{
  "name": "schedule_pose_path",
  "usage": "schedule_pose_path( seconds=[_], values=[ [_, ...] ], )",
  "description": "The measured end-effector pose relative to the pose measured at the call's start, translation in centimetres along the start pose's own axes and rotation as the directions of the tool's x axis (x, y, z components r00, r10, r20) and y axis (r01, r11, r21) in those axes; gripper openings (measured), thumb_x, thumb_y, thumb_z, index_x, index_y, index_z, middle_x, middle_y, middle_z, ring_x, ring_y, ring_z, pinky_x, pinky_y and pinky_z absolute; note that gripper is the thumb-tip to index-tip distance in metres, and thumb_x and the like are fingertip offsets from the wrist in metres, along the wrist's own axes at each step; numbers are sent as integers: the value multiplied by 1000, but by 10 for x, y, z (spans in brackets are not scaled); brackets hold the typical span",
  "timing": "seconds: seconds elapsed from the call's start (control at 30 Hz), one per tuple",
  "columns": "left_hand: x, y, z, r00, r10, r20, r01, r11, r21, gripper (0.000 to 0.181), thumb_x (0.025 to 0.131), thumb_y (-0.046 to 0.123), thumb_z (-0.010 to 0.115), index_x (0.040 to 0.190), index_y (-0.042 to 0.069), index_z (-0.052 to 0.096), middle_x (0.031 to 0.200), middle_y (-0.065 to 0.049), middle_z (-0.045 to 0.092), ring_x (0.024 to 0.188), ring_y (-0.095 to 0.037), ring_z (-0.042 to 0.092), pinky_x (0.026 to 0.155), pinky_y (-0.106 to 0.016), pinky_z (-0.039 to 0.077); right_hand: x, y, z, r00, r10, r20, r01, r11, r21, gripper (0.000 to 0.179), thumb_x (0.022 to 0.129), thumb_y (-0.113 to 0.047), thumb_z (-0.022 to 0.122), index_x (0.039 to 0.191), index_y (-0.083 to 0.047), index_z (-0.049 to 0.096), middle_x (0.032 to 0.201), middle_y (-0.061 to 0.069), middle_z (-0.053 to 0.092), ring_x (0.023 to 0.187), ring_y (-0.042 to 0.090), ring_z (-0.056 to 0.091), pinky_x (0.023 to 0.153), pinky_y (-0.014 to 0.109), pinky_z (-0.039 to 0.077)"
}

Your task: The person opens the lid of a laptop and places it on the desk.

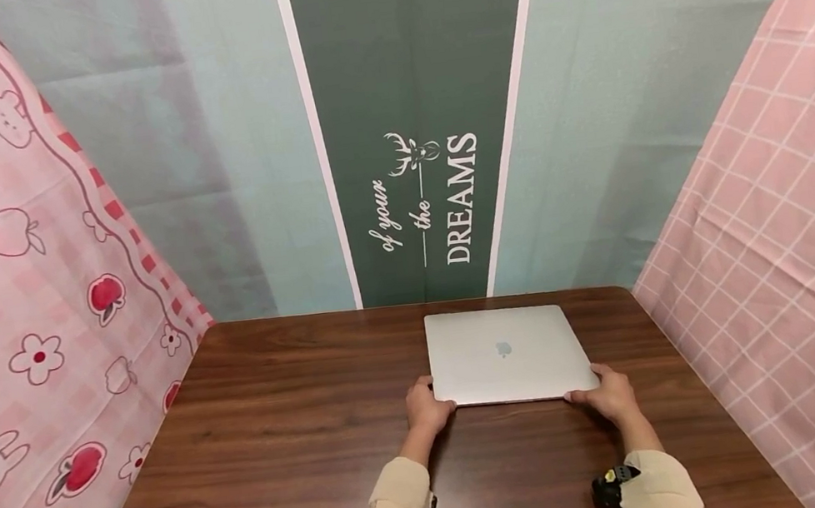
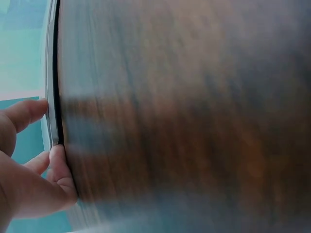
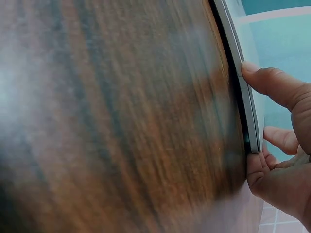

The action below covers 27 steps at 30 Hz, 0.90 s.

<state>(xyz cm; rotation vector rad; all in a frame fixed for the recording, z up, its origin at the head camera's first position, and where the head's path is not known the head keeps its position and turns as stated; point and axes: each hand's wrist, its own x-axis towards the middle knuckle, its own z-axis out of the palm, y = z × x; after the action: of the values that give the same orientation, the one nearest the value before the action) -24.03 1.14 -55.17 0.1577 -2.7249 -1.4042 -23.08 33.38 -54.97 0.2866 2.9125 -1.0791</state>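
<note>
A closed silver laptop (image 1: 512,372) with an apple logo on its lid lies flat at the right of the table's far half. At its near left corner, my left hand (image 1: 428,407) grips it, thumb along the front edge and fingers by the side. My right hand (image 1: 610,394) holds the near right corner in a mirrored way. In the left wrist view, the laptop's thin edge (image 2: 52,73) meets the fingertips of the left hand (image 2: 31,182). The right wrist view has the thumb of the right hand (image 3: 289,187) against the laptop's edge (image 3: 237,63). The fingers' undersides are partly hidden.
The brown wood-grain table (image 1: 285,435) extends to the left of the laptop and in front of it. Behind its far edge hangs a green and blue cloth (image 1: 256,179). Pink patterned cloths flank it at left (image 1: 62,268) and right (image 1: 791,244).
</note>
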Motion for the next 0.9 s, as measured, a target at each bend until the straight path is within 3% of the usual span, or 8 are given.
schedule_pose_path(
  seconds=[0.37,0.9],
  values=[
    [2,-4,-9,1000,-13,6,13,996,-86,60,62,3,82,116,-7,57,99,-21,61,90,-33,60,72,-38,50,-3,-8,1,1000,5,-13,-5,1000,-6,92,68,-33,81,131,18,35,125,42,38,113,54,38,93,58,32],
    [-8,-11,-12,999,-47,-16,46,995,-89,60,55,1,83,110,-4,61,88,-16,64,85,-30,59,75,-39,48,-19,-9,7,1000,24,-6,-24,1000,-8,91,69,-32,80,130,18,35,124,43,38,111,57,36,93,61,30]
  ],
)
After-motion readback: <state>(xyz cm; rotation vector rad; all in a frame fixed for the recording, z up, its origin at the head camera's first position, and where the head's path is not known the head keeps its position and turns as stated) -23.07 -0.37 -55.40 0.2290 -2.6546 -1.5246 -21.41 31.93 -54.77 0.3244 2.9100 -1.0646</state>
